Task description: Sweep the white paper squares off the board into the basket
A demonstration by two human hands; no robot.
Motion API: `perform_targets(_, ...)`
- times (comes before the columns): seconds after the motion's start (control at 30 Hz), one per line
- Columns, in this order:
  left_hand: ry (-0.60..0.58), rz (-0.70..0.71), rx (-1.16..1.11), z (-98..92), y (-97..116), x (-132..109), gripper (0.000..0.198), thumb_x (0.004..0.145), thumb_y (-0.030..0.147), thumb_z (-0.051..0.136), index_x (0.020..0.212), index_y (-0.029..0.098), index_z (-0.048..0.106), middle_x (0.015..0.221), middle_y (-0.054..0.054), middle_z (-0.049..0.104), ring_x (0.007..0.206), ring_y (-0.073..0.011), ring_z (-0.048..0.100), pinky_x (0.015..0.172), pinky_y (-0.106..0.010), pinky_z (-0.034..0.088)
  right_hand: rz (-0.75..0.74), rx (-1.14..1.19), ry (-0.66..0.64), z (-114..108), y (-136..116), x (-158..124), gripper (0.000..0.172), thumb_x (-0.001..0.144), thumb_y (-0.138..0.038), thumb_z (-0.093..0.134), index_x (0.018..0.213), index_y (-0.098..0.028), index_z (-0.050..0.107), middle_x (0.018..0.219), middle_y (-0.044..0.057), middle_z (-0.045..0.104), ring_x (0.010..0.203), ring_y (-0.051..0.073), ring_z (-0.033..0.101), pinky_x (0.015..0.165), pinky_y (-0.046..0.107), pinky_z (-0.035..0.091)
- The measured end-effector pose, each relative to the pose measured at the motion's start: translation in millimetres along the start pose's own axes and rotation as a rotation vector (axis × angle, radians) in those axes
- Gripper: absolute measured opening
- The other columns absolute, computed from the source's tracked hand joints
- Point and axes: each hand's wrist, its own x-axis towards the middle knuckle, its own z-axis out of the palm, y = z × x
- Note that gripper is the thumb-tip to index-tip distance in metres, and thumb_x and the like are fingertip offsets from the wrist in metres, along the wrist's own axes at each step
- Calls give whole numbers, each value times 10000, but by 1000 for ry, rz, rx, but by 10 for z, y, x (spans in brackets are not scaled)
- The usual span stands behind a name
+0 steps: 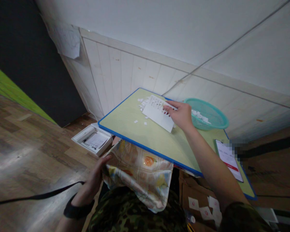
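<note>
My right hand (182,115) is above the small table (183,148), pinching a white printed card (157,113) between thumb and fingers. Rows of small print and red marks show on the card, and its left edge lies close to a heap of small white paper pieces (142,103). Below the table's near edge, my left hand (96,175) grips the left side of a fruit-patterned cloth (137,170) draped over my lap. Its fingertips are partly hidden by the cloth. A dark band is around the left wrist.
A turquoise plastic basket (209,111) with white pieces inside stands at the table's back right. A phone (228,159) lies near the right edge. On the floor at left is an open white box (78,138). Cardboard (186,187) with white cards sits below right.
</note>
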Motion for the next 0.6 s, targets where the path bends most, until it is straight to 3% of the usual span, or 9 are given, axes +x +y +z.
perform_targets(0.17,-32,-7,-19,-70,-66,74,187,608,338,735,747,219,774,785,-53,776,983,-326,660,803,-367,519,-36,-102,-15,90,-64,86,246,805,-310,631,1009,-243,752,976,29,743,873,254,707,839,391,530)
perform_targets(0.37,-57,18,-12,-128,-106,95,204,684,365,707,815,229,784,981,-42,781,1182,-316,571,910,-352,478,-36,-61,-109,38,-96,137,253,778,-336,660,994,-248,759,939,20,750,857,255,708,826,385,536)
perform_targets(0.6,-85,18,-30,-134,-101,123,152,684,361,721,769,251,781,1011,-2,779,1222,-304,541,994,-350,419,-59,-113,-62,43,-122,126,251,794,-315,651,1006,-234,756,979,46,741,875,262,706,824,383,530)
